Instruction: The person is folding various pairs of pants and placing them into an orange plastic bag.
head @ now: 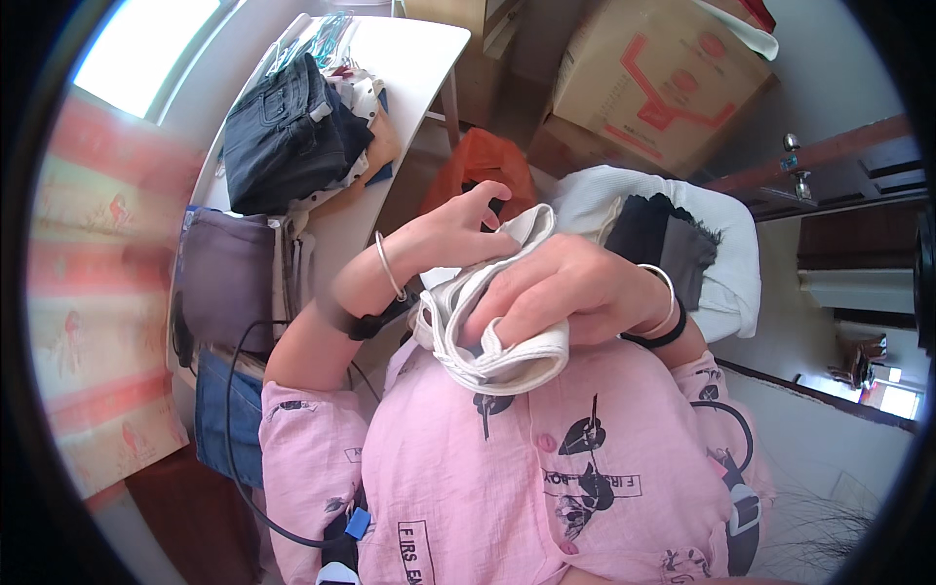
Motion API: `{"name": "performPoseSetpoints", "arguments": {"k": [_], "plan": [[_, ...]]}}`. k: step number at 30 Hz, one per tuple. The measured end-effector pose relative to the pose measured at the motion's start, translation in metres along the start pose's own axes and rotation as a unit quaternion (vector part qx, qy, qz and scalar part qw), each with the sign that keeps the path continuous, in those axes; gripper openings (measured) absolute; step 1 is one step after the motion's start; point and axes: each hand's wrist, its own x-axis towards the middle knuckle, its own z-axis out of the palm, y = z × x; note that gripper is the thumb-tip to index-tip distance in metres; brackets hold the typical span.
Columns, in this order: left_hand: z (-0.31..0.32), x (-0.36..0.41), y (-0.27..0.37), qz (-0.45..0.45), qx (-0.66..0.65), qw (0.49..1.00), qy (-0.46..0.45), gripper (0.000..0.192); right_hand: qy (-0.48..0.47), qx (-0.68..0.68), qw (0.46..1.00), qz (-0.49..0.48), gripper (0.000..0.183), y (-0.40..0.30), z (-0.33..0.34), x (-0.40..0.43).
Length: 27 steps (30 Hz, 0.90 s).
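A bunched white cloth garment (537,358) with stitched, band-like edges is held in front of my chest. My right hand (567,289) grips it, with the fingers pushed into its folds and partly hidden there. Just to the left, my left hand (464,227) has its thumb and forefinger spread apart. Its thumb lies against the upper edge of the cloth, and no cloth shows pinched between the fingers.
On the white table (417,47) at left lie folded dark jeans (274,139) and a purple-grey folded garment (227,274). An orange bag (482,157) stands beyond my hands. Black and grey cloths (662,241) rest on a white cover (731,270). Cardboard boxes (658,80) stand behind.
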Motion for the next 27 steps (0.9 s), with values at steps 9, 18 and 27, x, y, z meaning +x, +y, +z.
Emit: {"name": "performPoseSetpoints", "arguments": {"k": [9,18,27], "plan": [[0.015,0.05,-0.021,0.082,0.32,0.943,-0.035,0.035,0.017,-0.055,0.998,0.025,0.013,-0.017,0.009,-0.001],[-0.067,-0.03,-0.033,0.004,-0.095,0.946,0.309,0.015,0.394,-0.245,0.852,0.243,0.028,-0.05,-0.017,-0.097],[-0.067,-0.071,0.018,0.057,-0.064,0.925,0.369,0.011,0.475,-0.202,0.817,0.259,0.031,-0.037,-0.049,-0.104]]}}
